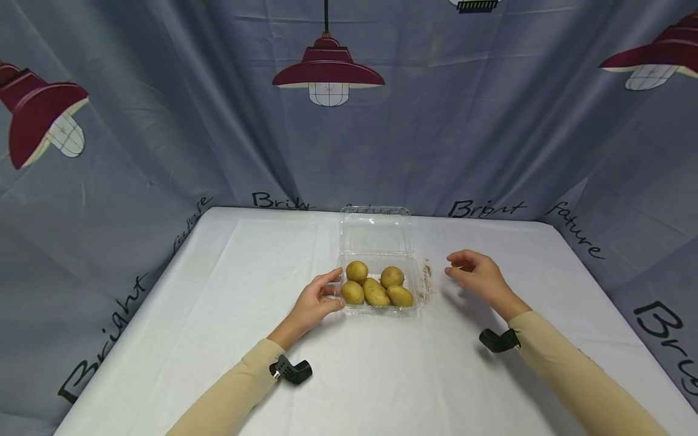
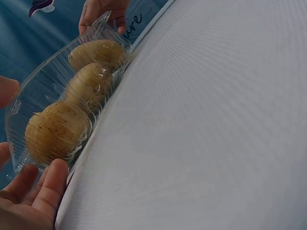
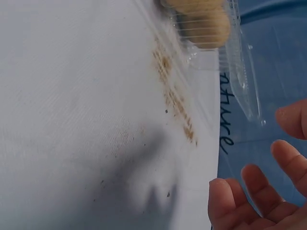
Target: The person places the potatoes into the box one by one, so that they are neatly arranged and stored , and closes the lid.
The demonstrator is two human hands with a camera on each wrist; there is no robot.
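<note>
A clear plastic clamshell container (image 1: 376, 235) rests on the white table, its lid raised at the back. Inside lie several yellow-brown potatoes (image 1: 376, 293), and three show through the wall in the left wrist view, the nearest a rounded potato (image 2: 56, 133). My left hand (image 1: 311, 304) is at the container's left side, thumb and fingers spread along the wall; its fingertips (image 2: 53, 182) look to touch it. Apart from the container on the right, my right hand (image 1: 482, 280) hovers above the table with relaxed, slightly bent fingers and nothing in them.
Brown dirt crumbs (image 3: 175, 103) lie on the white tablecloth (image 1: 262, 254) just right of the container. A grey-blue curtain (image 1: 349, 157) printed with lamps and lettering hangs behind and beside the table. Each sleeve carries a black wrist camera (image 1: 294, 369).
</note>
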